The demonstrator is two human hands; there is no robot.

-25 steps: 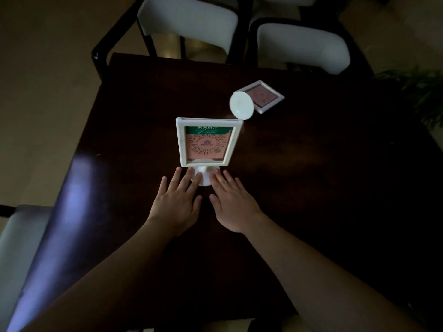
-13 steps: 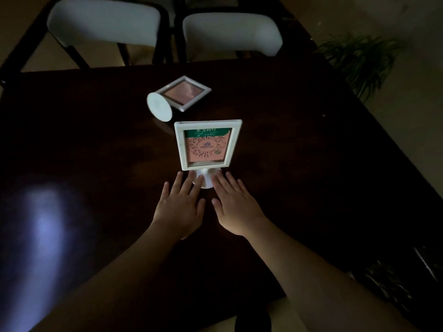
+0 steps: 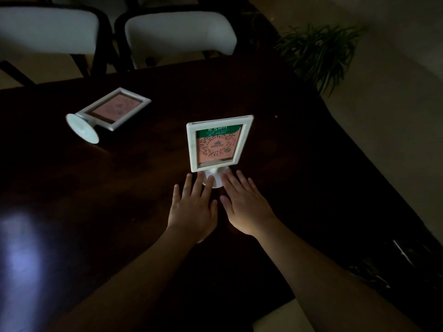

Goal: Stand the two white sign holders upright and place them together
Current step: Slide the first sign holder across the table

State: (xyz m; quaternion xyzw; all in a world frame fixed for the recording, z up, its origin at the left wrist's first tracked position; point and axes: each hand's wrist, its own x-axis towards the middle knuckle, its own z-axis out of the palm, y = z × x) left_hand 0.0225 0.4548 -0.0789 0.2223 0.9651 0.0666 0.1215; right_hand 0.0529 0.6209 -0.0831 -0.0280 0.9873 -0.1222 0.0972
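One white sign holder [image 3: 219,143] stands upright on the dark wooden table [image 3: 275,188], its green and orange card facing me. My left hand [image 3: 193,209] and my right hand [image 3: 244,202] lie flat on the table just in front of it, fingers spread, fingertips touching its round base. Neither hand grips anything. The second white sign holder [image 3: 112,111] lies on its side at the far left, round base toward me, well apart from the standing one.
Two white-backed chairs [image 3: 179,32] stand at the table's far edge. A potted plant [image 3: 318,51] sits on the floor at the far right. A pale light reflection marks the table's left near part [image 3: 21,248].
The view has swung further to the right, so the lying holder now appears farther left. Both hands and the upright holder keep the same position relative to each other.
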